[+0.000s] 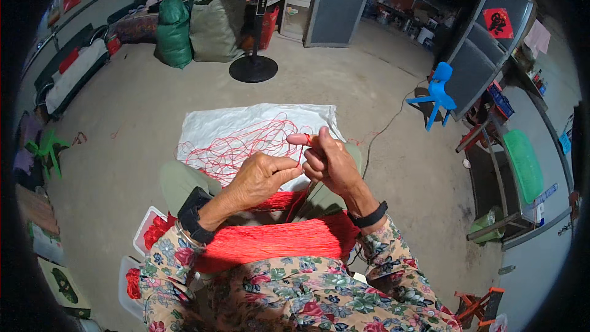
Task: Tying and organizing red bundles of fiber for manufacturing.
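Our left hand (258, 179) pinches the red cord (299, 161), which loops round the extended forefinger of our right hand (335, 163); whether that hand's curled fingers also grip it, we cannot tell. From our hands, loose red strands (239, 142) spread over a white sheet (318, 114) at ten o'clock, a thick red bundle (270, 241) lies close to us at six, and a blue chair (439, 93) stands at two.
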`<state>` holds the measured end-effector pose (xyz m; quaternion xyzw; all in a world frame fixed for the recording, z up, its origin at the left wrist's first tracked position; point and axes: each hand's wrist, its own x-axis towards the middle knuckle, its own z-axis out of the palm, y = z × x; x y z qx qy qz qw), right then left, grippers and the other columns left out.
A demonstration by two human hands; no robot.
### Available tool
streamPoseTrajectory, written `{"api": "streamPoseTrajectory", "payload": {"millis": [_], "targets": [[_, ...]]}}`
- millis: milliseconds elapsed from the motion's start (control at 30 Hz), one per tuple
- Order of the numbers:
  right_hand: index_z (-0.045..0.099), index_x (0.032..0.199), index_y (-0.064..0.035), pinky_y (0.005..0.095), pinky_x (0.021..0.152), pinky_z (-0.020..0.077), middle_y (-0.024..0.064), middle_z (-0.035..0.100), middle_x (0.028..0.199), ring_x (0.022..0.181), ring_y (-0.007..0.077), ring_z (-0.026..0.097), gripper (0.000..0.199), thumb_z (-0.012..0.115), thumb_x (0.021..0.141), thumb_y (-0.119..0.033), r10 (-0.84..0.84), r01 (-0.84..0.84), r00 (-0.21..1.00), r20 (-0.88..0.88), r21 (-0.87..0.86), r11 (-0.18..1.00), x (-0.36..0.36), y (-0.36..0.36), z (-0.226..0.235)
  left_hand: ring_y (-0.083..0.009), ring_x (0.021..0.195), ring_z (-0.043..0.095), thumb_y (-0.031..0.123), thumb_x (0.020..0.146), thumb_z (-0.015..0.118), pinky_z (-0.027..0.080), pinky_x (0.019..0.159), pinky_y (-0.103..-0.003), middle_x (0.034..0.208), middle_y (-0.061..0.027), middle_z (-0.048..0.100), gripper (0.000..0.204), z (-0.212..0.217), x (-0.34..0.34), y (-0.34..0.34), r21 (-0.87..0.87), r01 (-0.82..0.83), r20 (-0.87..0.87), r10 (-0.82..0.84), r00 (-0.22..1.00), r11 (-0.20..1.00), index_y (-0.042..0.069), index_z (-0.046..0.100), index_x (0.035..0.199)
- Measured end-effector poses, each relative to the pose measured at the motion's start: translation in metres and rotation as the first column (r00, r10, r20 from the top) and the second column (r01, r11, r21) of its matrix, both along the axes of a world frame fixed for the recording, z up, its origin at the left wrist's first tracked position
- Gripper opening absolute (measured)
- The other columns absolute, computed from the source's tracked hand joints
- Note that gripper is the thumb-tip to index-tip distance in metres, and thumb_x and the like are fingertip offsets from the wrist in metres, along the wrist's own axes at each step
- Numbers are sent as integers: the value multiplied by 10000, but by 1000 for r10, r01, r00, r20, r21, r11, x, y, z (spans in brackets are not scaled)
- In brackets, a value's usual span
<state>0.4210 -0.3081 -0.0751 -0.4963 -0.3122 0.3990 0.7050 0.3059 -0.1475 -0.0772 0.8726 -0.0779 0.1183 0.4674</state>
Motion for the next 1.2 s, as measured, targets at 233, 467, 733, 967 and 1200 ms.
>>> {"api": "streamPoseTrajectory", "payload": {"millis": [233, 467, 733, 967, 1200], "targets": [[390, 1420, -44, 237, 453, 200, -61, 221, 564, 473, 63, 206, 691, 273, 998, -578, 68, -66, 995, -75, 39, 997, 0, 7, 0, -286, 559, 555, 201, 925, 597, 424, 530, -379, 633, -165, 566, 197, 12, -3, 2, 105, -150, 145, 134, 980, 983, 14, 651, 898], [283, 1489, -135, 223, 458, 317, 10, 485, 700, 483, 88, 359, 696, 271, 979, -608, 59, -30, 983, -171, 168, 985, -9, 16, 13, -248, 552, 589, 176, 911, 616, 435, 516, -358, 665, -166, 601, 188, 29, -8, 1, 171, -277, 229, 235, 945, 946, 10, 677, 976], [276, 1494, -107, 214, 457, 318, 3, 487, 735, 508, 81, 377, 736, 282, 969, -623, 24, -15, 997, -75, 114, 993, -9, 20, 4, -260, 574, 623, 171, 903, 624, 453, 527, -368, 699, -169, 634, 188, 27, -14, 2, 83, -304, 227, 279, 933, 949, 7, 676, 981], [526, 1340, -50, 209, 513, 343, -30, 504, 680, 608, 32, 429, 445, 516, 995, -330, 45, 29, 881, 470, -149, 988, -20, 12, -2, -348, 651, 633, 158, 871, 614, 475, 552, -430, 680, -156, 632, 118, 23, -24, 11, 275, -249, 354, 143, 924, 929, 50, 661, 870], [631, 1124, 38, 224, 551, 371, -27, 494, 641, 616, 51, 460, 404, 475, 1008, -316, 133, -141, 981, 139, 51, 989, -20, -13, 11, -97, 536, 526, 166, 884, 651, 411, 487, -262, 627, -16, 598, 163, 33, -12, 30, -171, -110, 89, 126, 988, 979, 14, 708, 895]]}}
